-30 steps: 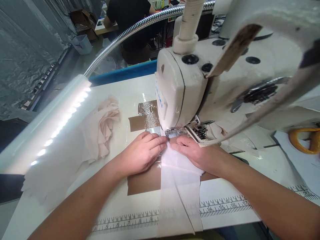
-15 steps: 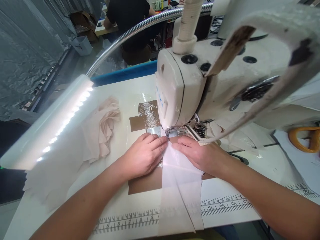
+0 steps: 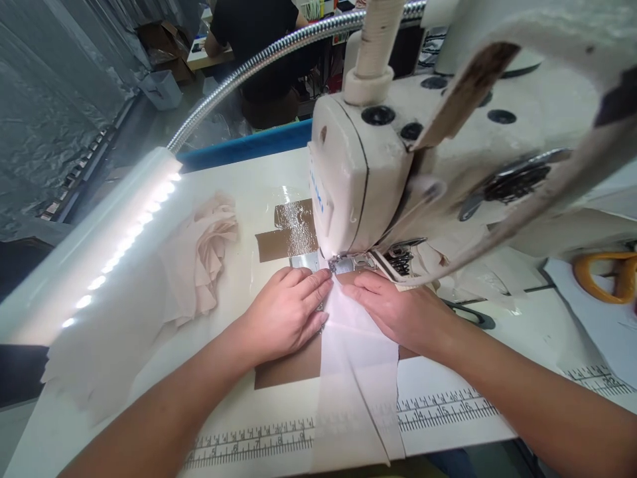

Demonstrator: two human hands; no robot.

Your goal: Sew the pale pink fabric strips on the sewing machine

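Note:
A strip of thin white fabric (image 3: 355, 372) runs from the sewing machine (image 3: 343, 172) toward me and hangs over the table's front edge. Its far end lies at the presser foot (image 3: 334, 265). My left hand (image 3: 286, 312) rests at the strip's left edge, fingers stretched out flat close to the foot and thumb apart. On the other side, my right hand (image 3: 393, 305) has its fingers closed on the fabric's right edge, just in front of the machine. The fingertips' undersides are hidden.
Crumpled pale fabric (image 3: 199, 259) lies on the left under a lit lamp (image 3: 114, 245). Dark-handled scissors (image 3: 472, 315) lie behind my right wrist, and orange-handled scissors (image 3: 610, 275) at far right. A printed ruler (image 3: 259, 438) runs along the front edge. A person (image 3: 256, 53) sits beyond.
My left thumb has spread away from the fingers, toward me. The fabric has shifted slightly left at its right edge. The machine's thread lever has risen and is blurred.

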